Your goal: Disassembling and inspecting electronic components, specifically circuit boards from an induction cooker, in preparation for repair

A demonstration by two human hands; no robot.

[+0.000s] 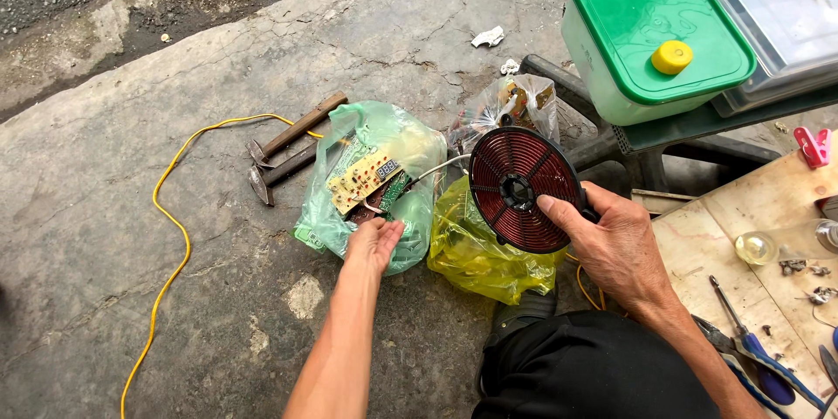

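I note the right hand [615, 249] pinching the rim of a round red coil disc [517, 189], held upright above a yellow bag [476, 253] on the concrete ground [131, 209]. My left hand [374, 243], fingers loosely spread, touches the green bag [375, 135] holding circuit boards [362, 179]. Two hammers [284, 153] lie just beside a yellow cable [170, 209].

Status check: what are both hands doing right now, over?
Right hand grips round copper coil disc, held upright. Left hand open, at green plastic bag holding circuit boards. Yellow bag lies between them; nothing blocking.
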